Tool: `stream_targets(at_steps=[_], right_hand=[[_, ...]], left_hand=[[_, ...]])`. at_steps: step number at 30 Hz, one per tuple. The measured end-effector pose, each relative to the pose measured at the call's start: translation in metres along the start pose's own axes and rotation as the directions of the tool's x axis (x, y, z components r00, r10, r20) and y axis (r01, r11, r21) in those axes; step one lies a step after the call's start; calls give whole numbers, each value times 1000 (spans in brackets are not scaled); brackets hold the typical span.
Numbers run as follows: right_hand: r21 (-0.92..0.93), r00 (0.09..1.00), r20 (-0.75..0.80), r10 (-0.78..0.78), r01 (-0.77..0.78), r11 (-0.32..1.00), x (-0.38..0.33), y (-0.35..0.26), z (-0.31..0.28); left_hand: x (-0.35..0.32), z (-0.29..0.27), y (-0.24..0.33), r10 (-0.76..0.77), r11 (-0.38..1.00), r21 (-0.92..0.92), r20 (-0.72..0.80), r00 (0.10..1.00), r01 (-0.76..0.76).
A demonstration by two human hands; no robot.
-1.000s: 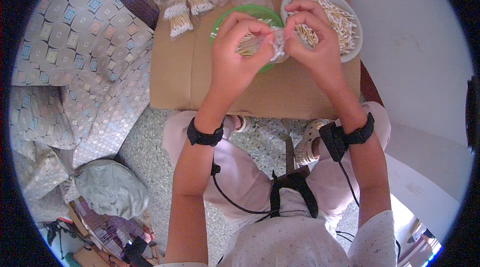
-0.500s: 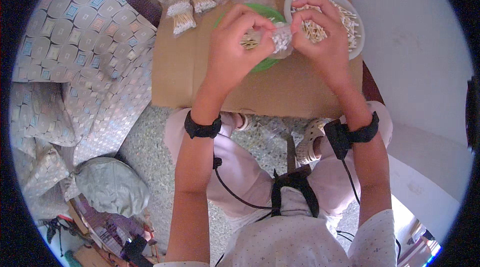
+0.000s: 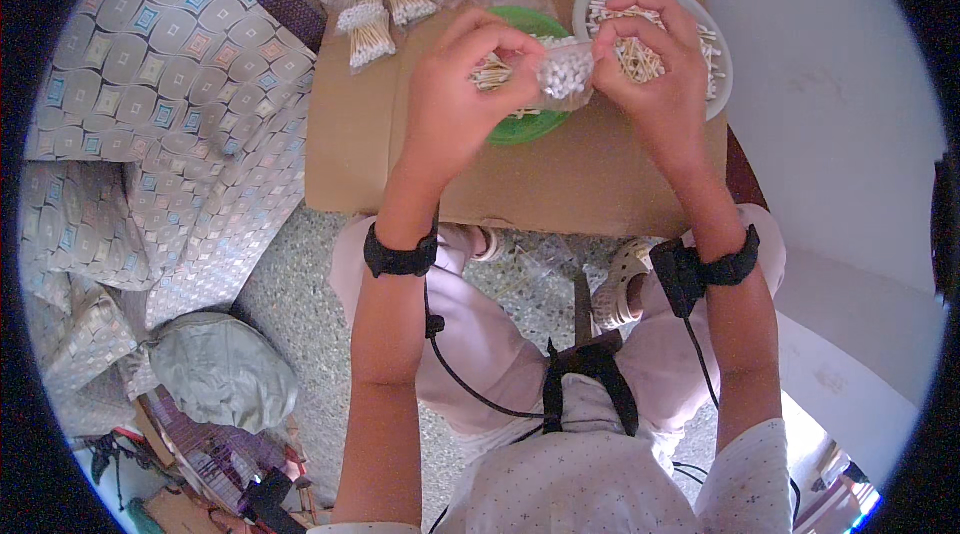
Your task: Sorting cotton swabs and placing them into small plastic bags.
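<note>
Hands: left hand [image 3: 455, 99] and right hand [image 3: 650, 64] pinch a filled swab bag [image 3: 563, 74] | Done: two packed bags [image 3: 385, 14] | Left: bowl [image 3: 722, 64] full of loose swabs

We see a small clear plastic bag packed with white-tipped cotton swabs [image 3: 563, 74] | held upright between both hands | above the green round plate's [image 3: 535, 124] edge.

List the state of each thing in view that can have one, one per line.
left hand: closed on a bundle of cotton swabs
right hand: pinching a small clear bag, swabs inside
green plate: on cardboard, mostly hidden by hands
white bowl: full of loose swabs
packed swab bags: lying flat
</note>
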State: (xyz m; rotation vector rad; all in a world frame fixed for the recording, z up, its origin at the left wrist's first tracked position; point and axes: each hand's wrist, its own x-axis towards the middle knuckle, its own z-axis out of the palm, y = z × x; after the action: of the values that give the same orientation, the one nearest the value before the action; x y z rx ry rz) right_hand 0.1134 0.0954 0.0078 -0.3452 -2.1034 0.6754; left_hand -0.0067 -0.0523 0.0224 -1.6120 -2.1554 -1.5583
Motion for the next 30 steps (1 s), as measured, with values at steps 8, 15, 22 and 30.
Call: stream_targets(at_steps=[8,15,22,30], right_hand=[[-36,999,21,-31,32,999,1,0,-3],[-32,999,-6,-42,42,999,1,-1,-5],[-50,999,-8,-50,49,998,2,-2,-7],[-58,999,-14,-46,45,997,2,-3,-7]], left_hand=[[0,-4,1,-68,997,21,-2,998,68],[0,-6,-2,-52,997,52,-13,999,52],[-1,-9,-4,-52,997,50,-51,997,54],[-2,-13,-4,-48,996,67,-68,997,53]])
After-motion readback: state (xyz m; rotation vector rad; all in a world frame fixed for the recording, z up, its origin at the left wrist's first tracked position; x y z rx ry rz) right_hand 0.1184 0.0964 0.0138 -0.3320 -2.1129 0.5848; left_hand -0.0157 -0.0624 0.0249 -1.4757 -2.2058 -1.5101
